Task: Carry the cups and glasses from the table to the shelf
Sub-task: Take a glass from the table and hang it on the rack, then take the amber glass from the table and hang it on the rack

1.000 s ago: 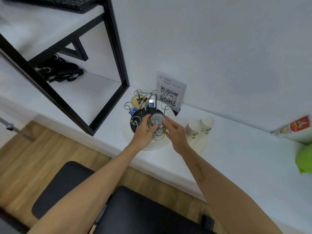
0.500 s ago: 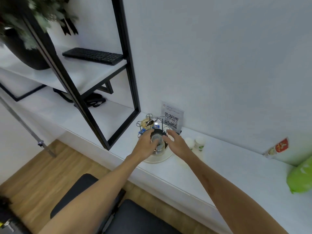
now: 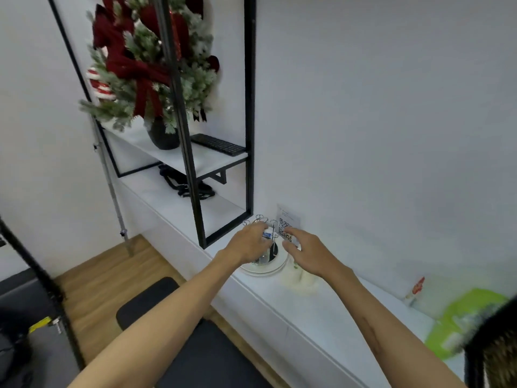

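Note:
A clear glass (image 3: 263, 259) stands on a white plate (image 3: 265, 271) beside a wire cup rack (image 3: 261, 219) on the white counter (image 3: 321, 312). My left hand (image 3: 246, 245) is curled over the glass from the left and mostly hides it. A little to the right of the glass, my right hand (image 3: 306, 253) hovers with its fingers spread, holding nothing. Two paper cups (image 3: 296, 275) stand blurred just below my right hand. The black-framed shelf (image 3: 212, 161) with white boards rises to the left of the rack.
On the shelf are a keyboard (image 3: 218, 145) and a potted Christmas plant (image 3: 148, 65), with a black strap (image 3: 190, 186) on the board below. A QR sign (image 3: 285, 225) leans on the wall. A green bag (image 3: 464, 317) lies far right. A black chair (image 3: 195, 345) is under my arms.
The view has swung upward, so the shelf and plant show now. My right hand has come off the glass and spread; my left hand stays on it.

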